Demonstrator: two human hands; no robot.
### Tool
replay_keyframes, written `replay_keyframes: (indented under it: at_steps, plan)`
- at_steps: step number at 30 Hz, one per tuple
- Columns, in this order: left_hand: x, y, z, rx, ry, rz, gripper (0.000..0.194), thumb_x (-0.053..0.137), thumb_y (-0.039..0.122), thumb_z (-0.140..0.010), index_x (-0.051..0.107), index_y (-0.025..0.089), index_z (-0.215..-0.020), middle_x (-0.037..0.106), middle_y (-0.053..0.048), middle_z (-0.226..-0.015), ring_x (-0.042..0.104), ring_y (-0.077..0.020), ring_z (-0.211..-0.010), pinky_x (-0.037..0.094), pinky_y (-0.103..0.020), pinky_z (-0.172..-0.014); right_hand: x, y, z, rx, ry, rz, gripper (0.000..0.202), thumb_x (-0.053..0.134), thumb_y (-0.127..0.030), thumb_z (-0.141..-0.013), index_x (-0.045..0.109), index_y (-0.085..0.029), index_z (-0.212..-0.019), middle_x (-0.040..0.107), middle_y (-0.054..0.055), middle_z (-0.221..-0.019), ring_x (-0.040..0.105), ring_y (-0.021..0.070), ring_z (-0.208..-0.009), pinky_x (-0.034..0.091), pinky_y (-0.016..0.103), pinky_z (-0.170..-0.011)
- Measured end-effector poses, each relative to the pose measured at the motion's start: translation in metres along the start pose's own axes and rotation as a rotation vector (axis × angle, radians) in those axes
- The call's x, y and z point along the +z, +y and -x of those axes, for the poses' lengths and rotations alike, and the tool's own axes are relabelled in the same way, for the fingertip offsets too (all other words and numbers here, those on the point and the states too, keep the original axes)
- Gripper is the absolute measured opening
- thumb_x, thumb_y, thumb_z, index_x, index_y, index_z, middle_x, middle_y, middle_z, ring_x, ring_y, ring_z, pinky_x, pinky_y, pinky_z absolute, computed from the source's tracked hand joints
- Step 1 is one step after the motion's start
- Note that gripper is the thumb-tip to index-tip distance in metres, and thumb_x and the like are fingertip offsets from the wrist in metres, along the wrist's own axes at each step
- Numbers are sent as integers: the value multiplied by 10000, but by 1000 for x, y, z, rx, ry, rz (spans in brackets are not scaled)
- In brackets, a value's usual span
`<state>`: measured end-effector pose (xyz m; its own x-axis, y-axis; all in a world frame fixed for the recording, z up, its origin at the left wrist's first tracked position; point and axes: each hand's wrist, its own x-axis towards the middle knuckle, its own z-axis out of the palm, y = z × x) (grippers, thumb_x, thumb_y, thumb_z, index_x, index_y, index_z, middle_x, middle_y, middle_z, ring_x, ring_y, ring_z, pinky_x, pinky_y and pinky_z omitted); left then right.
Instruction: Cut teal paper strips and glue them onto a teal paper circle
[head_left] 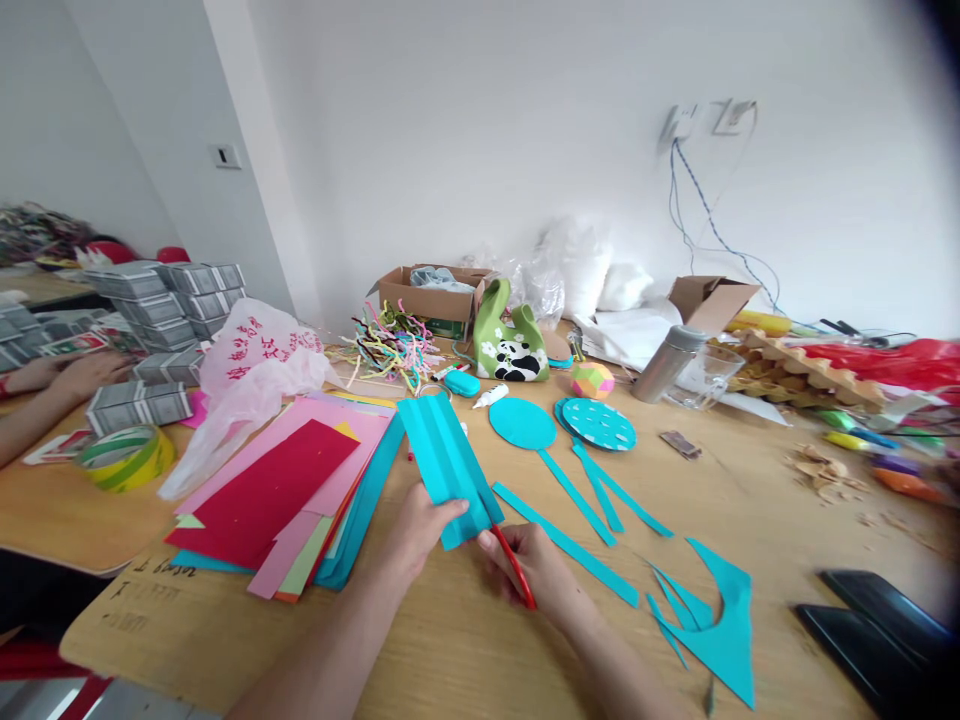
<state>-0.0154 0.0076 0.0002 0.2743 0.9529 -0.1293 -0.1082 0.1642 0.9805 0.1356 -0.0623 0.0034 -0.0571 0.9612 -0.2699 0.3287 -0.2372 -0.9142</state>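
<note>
My left hand (421,528) is closed on a creased turquoise sheet of paper (442,450), its thumb lying on top near the lower end. In my right hand (536,565) are red-handled scissors (516,568), their blades hidden at the paper's lower right edge. Just right of the sheet lies a long turquoise paper strip (570,545). Beyond it are a plain turquoise paper circle (523,423) and a round turquoise piece with pale spots (600,424). Thinner strips (577,497) run below the circles. A curved turquoise offcut (731,625) lies at the right.
Stacked coloured paper (277,490) lies on the left, beside yellow tape (126,458) and a plastic bag (247,350). Another person's hands (90,375) rest near grey bundles (142,408). A panda bag (510,345), steel flask (670,362) and glass mug (709,377) stand behind; a black object (877,635) lies right.
</note>
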Motion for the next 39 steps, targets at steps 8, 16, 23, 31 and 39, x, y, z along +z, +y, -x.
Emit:
replay_keyframes:
  at_steps: [8,16,23,31,39]
  plan:
    - [-3,-9,-2,35,-102,1,307,741,278,-662,698,149,-937,742,-74,-925,675,-260,-859,529,-346,-741,0,6,-3,13,17,23,649,460,-825,-687,421,-202,-510,459,-14,-392,399,83,-343,250,221,-372]
    - [0,-6,0,41,-77,-5,320,721,335,-703,693,150,-962,738,-83,-962,670,-268,-893,529,-351,-755,-1,3,-2,37,33,64,682,434,-866,-648,414,-203,-491,464,-8,-384,373,75,-336,240,225,-373]
    - [1,-4,2,-3,-135,6,334,723,322,-705,700,148,-989,741,-94,-940,671,-283,-919,535,-370,-773,-1,11,-6,10,42,80,684,418,-859,-673,447,-191,-523,501,11,-396,411,86,-345,254,215,-369]
    - [2,-5,1,10,-134,17,339,720,301,-700,700,153,-1004,742,-77,-919,669,-281,-917,531,-361,-769,4,10,-6,25,53,9,692,416,-873,-651,444,-196,-508,480,12,-384,401,91,-330,251,226,-361]
    - [1,-9,0,-11,-179,-18,353,719,285,-703,695,140,-1024,729,-104,-1012,657,-289,-965,518,-376,-817,2,10,-5,-3,52,12,682,422,-862,-667,411,-203,-490,487,18,-384,398,84,-326,261,225,-361]
